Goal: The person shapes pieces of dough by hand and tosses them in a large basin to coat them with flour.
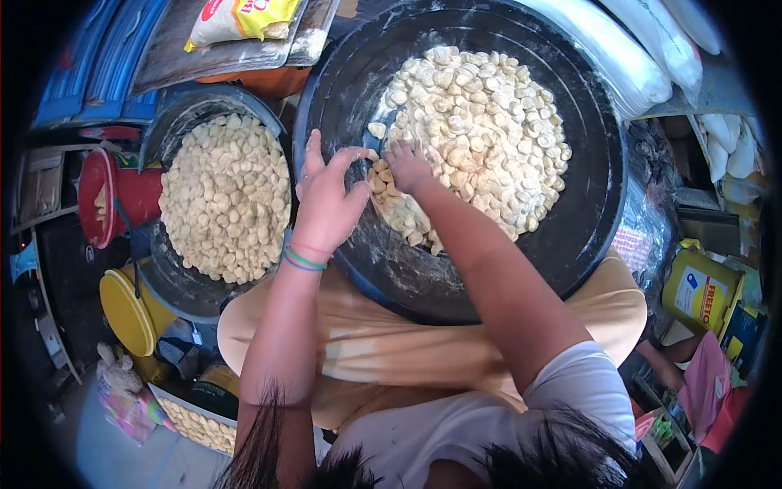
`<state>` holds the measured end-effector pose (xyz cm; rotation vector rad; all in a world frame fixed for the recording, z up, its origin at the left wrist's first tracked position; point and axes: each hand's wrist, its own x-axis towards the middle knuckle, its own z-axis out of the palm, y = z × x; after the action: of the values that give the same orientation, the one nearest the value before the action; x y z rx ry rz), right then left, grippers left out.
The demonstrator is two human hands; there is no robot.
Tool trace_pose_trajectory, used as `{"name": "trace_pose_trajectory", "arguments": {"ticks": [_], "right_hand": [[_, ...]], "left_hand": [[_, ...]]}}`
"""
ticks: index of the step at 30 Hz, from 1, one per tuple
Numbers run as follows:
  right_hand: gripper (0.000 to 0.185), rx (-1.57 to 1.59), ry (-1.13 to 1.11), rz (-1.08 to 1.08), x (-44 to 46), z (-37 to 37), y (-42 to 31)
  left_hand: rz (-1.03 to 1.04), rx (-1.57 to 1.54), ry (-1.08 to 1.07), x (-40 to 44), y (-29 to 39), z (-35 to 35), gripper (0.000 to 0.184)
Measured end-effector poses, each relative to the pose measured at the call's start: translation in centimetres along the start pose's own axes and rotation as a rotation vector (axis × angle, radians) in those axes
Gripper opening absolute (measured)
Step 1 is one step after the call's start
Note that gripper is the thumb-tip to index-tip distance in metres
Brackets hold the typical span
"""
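The left hand point(334, 191) hangs over the near-left part of a large black tub point(349, 77), its fingers spread wide and curved, with one fingertip at the edge of the pale pieces point(497, 122) there; whether it touches them I cannot tell. Pink, green and blue bands point(305, 258) circle its wrist. The right hand point(410, 165) lies palm down at the left edge of the heap, just beside the left hand, its fingers against the pieces; I cannot tell whether they close on any.

The rounded, powder-dusted pieces lie in the black tub, mostly heaped toward its far right, with a browner patch beside the right hand. Powder streaks the tub's floor.

Tan trousers point(391, 350) show along the near rim. Left of the tub stands a smaller dark tub point(183, 281) filled with similar pieces, and beyond it a red bucket point(98, 196) and a yellow lid point(126, 314). A printed bag point(236, 23) rests on a tray point(195, 61) at the far left; white sacks point(611, 49) lie at the far right.
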<state>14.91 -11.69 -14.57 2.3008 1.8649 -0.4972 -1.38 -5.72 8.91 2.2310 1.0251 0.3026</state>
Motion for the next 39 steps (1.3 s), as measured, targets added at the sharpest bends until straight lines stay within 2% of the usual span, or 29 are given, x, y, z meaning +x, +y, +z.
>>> {"name": "trace_pose_trajectory", "arguments": {"ticks": [4,7,10,13,14,15,16,19,22,23,26,28,30,33,34,36,37,39], "right_hand": [[0.039,-0.005,0.078,-0.056,-0.9,3.6,0.3],[0.034,0.091,-0.046,-0.153,-2.2,1.2,2.7],[0.025,0.605,0.369,-0.052,-2.6,-0.1,5.4],[0.022,1.504,0.377,0.339,-5.0,-6.0,5.7],[0.019,1.689,0.351,0.343,-6.2,-8.8,5.3],[0.018,1.874,0.321,0.341,-7.6,-11.6,4.5],[0.018,2.060,0.283,0.336,-9.1,-14.1,3.5],[0.025,2.203,0.354,0.115,-12.3,-19.9,-0.1],[0.026,1.627,0.477,0.000,-13.4,-21.6,-1.8],[0.027,1.529,0.531,0.022,-13.7,-21.7,-2.0],[0.028,1.836,0.598,0.139,-14.4,-22.5,-1.7],[0.023,2.038,0.848,0.153,-14.7,-23.1,-0.9],[0.021,2.098,0.962,0.265,-15.0,-23.6,-0.1],[0.028,1.270,0.744,0.065,-16.1,-23.1,0.6],[0.031,1.263,0.637,-0.041,-16.4,-23.2,0.2],[0.036,1.249,0.414,-0.239,-17.1,-23.5,-1.3],[0.033,1.432,0.276,-0.213,-17.0,-22.9,-1.8],[0.031,1.522,0.315,-0.080,-16.1,-21.8,-1.6]], "left_hand": [[-0.008,-0.045,-0.047,0.6,0.1,0.3,0.038],[-0.036,-0.032,-0.130,0.6,0.2,0.2,0.035],[-0.038,-0.121,-0.190,0.4,-0.1,0.2,0.034],[-0.004,-0.266,-0.239,0.1,-0.9,1.5,0.035],[0.008,-0.323,-0.251,0.1,-0.9,1.9,0.036],[0.044,-0.311,-0.272,0.1,-0.8,2.3,0.051],[-0.009,-0.468,-0.259,-0.2,0.1,2.5,0.055],[-0.123,-0.937,-0.269,-0.7,3.1,3.6,0.067],[-0.295,-1.392,-0.467,-1.3,6.0,1.5,0.064],[-0.306,-1.462,-0.455,-1.4,6.2,1.6,0.054],[-0.247,-1.359,-0.393,-1.3,6.1,1.3,0.043],[-0.241,-1.387,-0.378,-1.4,6.1,0.8,0.032],[-0.247,-1.441,-0.407,-1.4,5.6,0.4,0.023],[-0.289,-1.547,-0.425,-1.5,5.6,-0.2,0.034],[-0.297,-1.575,-0.443,-1.4,5.6,-0.3,0.037],[-0.284,-1.433,-0.335,-1.7,6.2,-0.3,0.043],[-0.282,-1.358,-0.286,-2.0,6.3,-0.3,0.046],[-0.256,-1.046,-0.302,-1.3,5.1,-0.5,0.045]]}}
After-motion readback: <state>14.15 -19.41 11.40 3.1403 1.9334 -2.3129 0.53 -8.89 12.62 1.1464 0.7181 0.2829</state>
